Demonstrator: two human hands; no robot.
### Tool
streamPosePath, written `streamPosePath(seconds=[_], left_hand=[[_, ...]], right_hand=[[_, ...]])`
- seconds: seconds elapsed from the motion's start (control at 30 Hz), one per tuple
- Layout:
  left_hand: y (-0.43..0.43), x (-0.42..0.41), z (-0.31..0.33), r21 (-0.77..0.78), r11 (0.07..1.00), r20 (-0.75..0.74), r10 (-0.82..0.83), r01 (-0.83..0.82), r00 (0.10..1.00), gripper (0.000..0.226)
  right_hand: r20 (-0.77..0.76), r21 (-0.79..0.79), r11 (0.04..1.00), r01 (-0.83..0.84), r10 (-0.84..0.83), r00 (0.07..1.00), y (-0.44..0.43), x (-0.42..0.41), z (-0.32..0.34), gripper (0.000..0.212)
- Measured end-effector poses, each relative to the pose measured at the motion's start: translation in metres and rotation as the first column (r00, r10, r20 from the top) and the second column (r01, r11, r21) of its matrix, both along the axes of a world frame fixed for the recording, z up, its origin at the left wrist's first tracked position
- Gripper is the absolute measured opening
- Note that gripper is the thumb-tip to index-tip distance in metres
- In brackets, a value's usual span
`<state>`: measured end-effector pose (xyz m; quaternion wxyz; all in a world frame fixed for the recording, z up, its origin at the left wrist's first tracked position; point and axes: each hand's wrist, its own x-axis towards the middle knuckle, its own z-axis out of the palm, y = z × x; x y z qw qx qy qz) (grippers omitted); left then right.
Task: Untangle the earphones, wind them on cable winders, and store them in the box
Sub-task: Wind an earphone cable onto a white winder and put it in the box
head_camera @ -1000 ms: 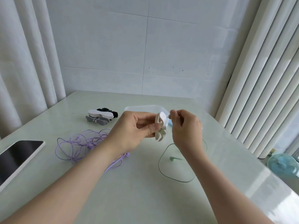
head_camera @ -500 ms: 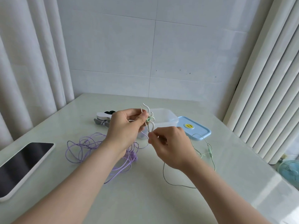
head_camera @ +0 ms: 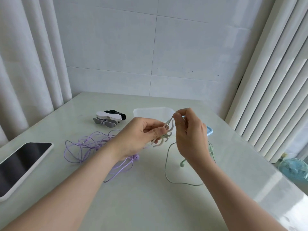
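My left hand (head_camera: 141, 134) pinches a beige cable winder (head_camera: 165, 135) above the table's middle. My right hand (head_camera: 188, 132) pinches the thin green earphone cable at the winder's top. The rest of the green earphones (head_camera: 168, 165) trails in a loop on the table below my right wrist, with an earbud (head_camera: 182, 163) lying there. A tangled purple earphone cable (head_camera: 86, 144) lies to the left, partly under my left forearm. The clear plastic box (head_camera: 150, 112) stands behind my hands; its blue lid (head_camera: 209, 130) peeks out right of my right hand.
Spare winders, white (head_camera: 108, 116), grey (head_camera: 104, 122) and black (head_camera: 116, 112), are piled at the back left of the box. A tablet (head_camera: 21, 164) lies at the table's left edge. A small fan (head_camera: 295, 169) stands on the floor off the right edge. Curtains hang on both sides.
My right hand has risen from below the winder to its top, drawing the green cable up with it. The cable loop on the table has shifted. My view has tilted slightly.
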<state>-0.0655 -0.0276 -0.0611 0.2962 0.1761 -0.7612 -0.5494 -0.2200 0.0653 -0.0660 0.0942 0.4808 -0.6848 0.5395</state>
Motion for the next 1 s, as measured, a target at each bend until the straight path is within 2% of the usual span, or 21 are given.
streamPosePath(seconds=[0.13,0.23,0.4,0.5,0.63,0.67,0.73,0.8,0.83,0.93,1.0], left_hand=[[0.004,-0.003,-0.001,-0.079,0.997,0.031,-0.023,0.025,0.999,0.025],[0.005,-0.001,0.000,-0.160,0.986,0.004,0.036,-0.035,0.999,0.024],[0.003,-0.004,-0.001,-0.031,0.985,-0.186,0.162,-0.170,0.969,0.022],[0.003,-0.005,0.001,0.096,0.972,-0.260,0.232,-0.214,0.937,0.018],[-0.007,-0.002,0.002,0.283,0.927,-0.297,0.328,-0.245,0.897,0.012],[-0.010,-0.002,0.002,0.267,0.921,-0.286,0.355,-0.282,0.890,0.011],[-0.014,-0.002,-0.001,0.125,0.911,-0.247,0.413,-0.394,0.876,0.009],[-0.013,0.000,-0.004,-0.048,0.885,-0.213,0.444,-0.464,0.870,0.007],[-0.014,0.001,-0.005,-0.099,0.885,-0.186,0.432,-0.454,0.882,0.008],[-0.018,0.004,-0.009,-0.140,0.942,-0.079,0.298,-0.306,0.951,0.015],[-0.016,0.005,-0.006,-0.118,0.977,-0.047,0.171,-0.176,0.984,0.022]], right_hand=[[0.026,0.026,1.000,0.000,-0.001,1.000,0.000,-0.012,-0.003,0.020],[0.036,0.118,0.993,-0.015,0.010,0.999,0.000,-0.017,-0.006,0.021],[-0.094,0.257,0.966,-0.033,0.059,0.994,-0.002,-0.012,-0.017,0.031],[-0.145,0.310,0.941,-0.138,0.190,0.971,0.000,-0.005,-0.017,0.034],[-0.151,0.381,0.884,-0.270,0.348,0.925,0.003,0.001,-0.014,0.026],[-0.164,0.378,0.881,-0.286,0.368,0.915,0.003,0.005,-0.013,0.024],[-0.184,0.359,0.880,-0.312,0.395,0.900,0.005,0.014,-0.011,0.020],[-0.125,0.298,0.884,-0.360,0.410,0.904,0.008,0.022,-0.005,0.020],[-0.045,0.242,0.889,-0.388,0.410,0.911,0.010,0.024,-0.001,0.022],[0.214,0.045,0.918,-0.394,0.376,0.902,0.014,0.023,0.011,0.025],[0.297,-0.028,0.931,-0.363,0.354,0.886,0.015,0.021,0.016,0.026]])
